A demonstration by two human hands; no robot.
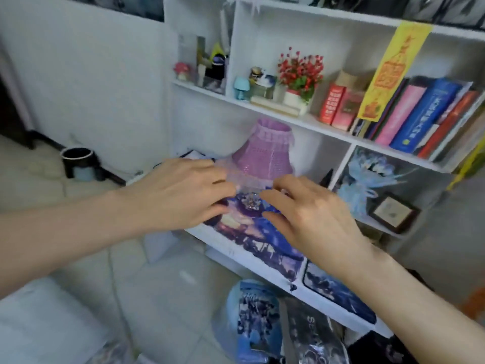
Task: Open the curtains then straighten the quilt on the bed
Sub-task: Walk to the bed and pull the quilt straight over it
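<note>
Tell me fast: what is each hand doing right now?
Left hand: open, fingers at the lace trim of the purple lamp; grip cannot be told.
Right hand: open, fingers spread by the lamp base, holding nothing visible.

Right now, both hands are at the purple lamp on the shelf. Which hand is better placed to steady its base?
Probably the right hand: its fingers curl down beside the lamp foot, while the left hand lies higher, against the shade's fringe. The difference is small.
</note>
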